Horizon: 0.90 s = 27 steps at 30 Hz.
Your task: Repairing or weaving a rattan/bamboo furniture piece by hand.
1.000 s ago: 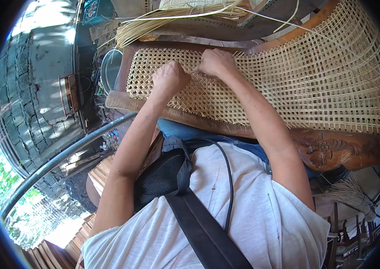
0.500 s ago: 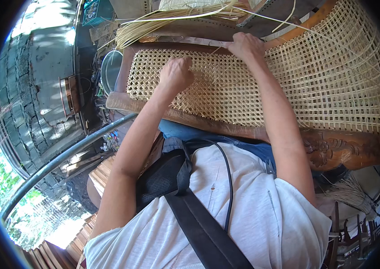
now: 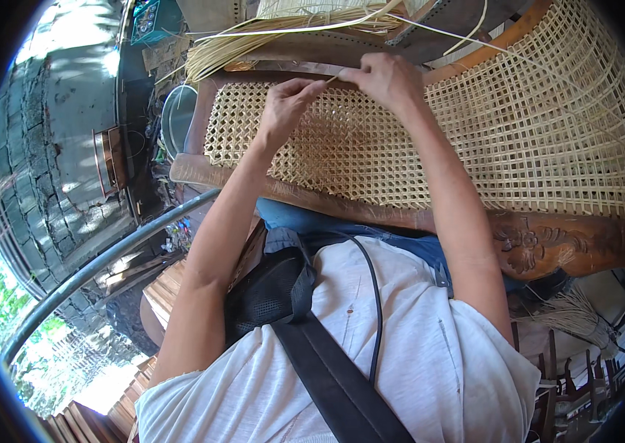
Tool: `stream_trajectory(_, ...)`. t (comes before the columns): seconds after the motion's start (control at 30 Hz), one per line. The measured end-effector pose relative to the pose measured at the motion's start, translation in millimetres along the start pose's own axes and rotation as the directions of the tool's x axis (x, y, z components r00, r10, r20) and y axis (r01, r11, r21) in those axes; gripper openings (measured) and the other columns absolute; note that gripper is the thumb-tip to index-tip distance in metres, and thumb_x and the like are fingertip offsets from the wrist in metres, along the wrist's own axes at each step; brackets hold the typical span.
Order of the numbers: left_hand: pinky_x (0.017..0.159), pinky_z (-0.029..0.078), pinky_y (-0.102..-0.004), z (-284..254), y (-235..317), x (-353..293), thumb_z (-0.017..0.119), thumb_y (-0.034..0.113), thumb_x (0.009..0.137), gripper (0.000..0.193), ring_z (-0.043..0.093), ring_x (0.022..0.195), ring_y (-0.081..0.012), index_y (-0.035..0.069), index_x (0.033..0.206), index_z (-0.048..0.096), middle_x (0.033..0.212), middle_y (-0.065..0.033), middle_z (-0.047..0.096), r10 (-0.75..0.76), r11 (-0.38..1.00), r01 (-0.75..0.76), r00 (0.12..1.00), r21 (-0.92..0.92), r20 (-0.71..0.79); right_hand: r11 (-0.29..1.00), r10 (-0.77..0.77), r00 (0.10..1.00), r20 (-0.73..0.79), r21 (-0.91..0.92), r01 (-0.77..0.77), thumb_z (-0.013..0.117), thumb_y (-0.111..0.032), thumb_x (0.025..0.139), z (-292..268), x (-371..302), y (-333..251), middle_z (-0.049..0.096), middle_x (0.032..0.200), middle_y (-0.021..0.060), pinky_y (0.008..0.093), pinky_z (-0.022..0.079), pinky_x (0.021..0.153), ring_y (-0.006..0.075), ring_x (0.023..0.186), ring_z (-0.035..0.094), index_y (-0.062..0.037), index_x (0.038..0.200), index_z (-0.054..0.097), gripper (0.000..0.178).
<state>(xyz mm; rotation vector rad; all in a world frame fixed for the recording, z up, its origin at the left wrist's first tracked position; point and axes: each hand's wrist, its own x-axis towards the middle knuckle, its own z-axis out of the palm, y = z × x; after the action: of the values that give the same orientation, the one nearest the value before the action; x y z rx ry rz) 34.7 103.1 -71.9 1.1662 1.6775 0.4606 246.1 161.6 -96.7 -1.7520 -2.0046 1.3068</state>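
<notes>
Across my lap lies a wooden chair frame [image 3: 567, 240] with carved flowers on its near rail. Woven cane webbing [image 3: 356, 159] fills it, with a dense octagonal weave at left and a looser grid at right. Above the far left part of the webbing, my left hand [image 3: 285, 112] is closed in a pinch, thumb against fingers. My right hand [image 3: 390, 83] is closed by the far rail, its thumb and finger pointing at the left hand. A short bit of thin cane strand [image 3: 333, 78] shows between the two sets of fingertips; its ends are hidden.
Beyond the far rail rests a bundle of loose cane strands [image 3: 253, 53], and one long strand crosses the webbing at upper right. A bucket [image 3: 179, 118] and a teal crate [image 3: 156, 22] stand at left. A metal pipe [image 3: 109, 255] curves past stacked wooden slats [image 3: 167, 292].
My hands have come closer together. The right moved left along the far rail; the left rose slightly and turned from a fist into a pinch at the strand.
</notes>
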Motion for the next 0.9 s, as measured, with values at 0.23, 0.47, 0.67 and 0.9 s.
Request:
stream_trajectory(0.23,0.063,0.052,-0.0280,-20,2,-20,0.072,0.029,0.081,0.030,0.065,0.067,-0.0099,0.001,0.091,0.075,0.073,-0.0071,0.071,-0.111,0.872,0.172,0.981,0.458,-0.157,0.961,-0.144,0.935,0.324,-0.180,0.211,0.065,-0.027,0.081,57,2,-8,0.072,0.102,0.0134,0.0440,0.052,0.086,0.0309,0.096,0.069,-0.0126,0.094,0.075,0.021)
stream_trajectory(0.47,0.064,0.054,-0.0319,-18,8,-20,0.068,0.027,0.070,0.029,0.067,0.062,-0.0181,0.001,0.080,0.074,0.065,-0.0125,0.069,-0.101,0.787,0.188,0.979,0.588,-0.179,0.925,-0.233,0.929,0.288,-0.231,0.303,0.062,-0.013,0.077,65,3,-25,0.073,0.099,0.0145,0.0402,0.056,0.084,0.0273,0.094,0.071,-0.0041,0.093,0.075,0.022)
stream_trajectory(0.67,0.063,0.053,-0.0333,-22,12,-19,0.068,0.028,0.068,0.030,0.066,0.060,-0.0201,0.001,0.078,0.073,0.063,-0.0145,0.067,-0.088,0.772,0.178,0.981,0.611,-0.175,0.905,-0.238,0.907,0.348,-0.259,0.337,0.061,-0.012,0.079,66,5,-47,0.073,0.099,0.0126,0.0369,0.055,0.084,0.0248,0.093,0.070,-0.0038,0.089,0.074,0.018)
stream_trajectory(0.9,0.063,0.054,-0.0363,-23,0,-13,0.068,0.027,0.071,0.026,0.067,0.061,-0.0258,0.002,0.076,0.074,0.066,-0.0170,0.068,-0.038,0.726,0.064,0.998,0.685,-0.053,0.910,-0.242,0.911,0.335,-0.247,0.333,0.061,-0.011,0.080,61,4,-42,0.073,0.101,0.0131,0.0389,0.054,0.088,0.0250,0.098,0.069,-0.0037,0.095,0.074,0.021)
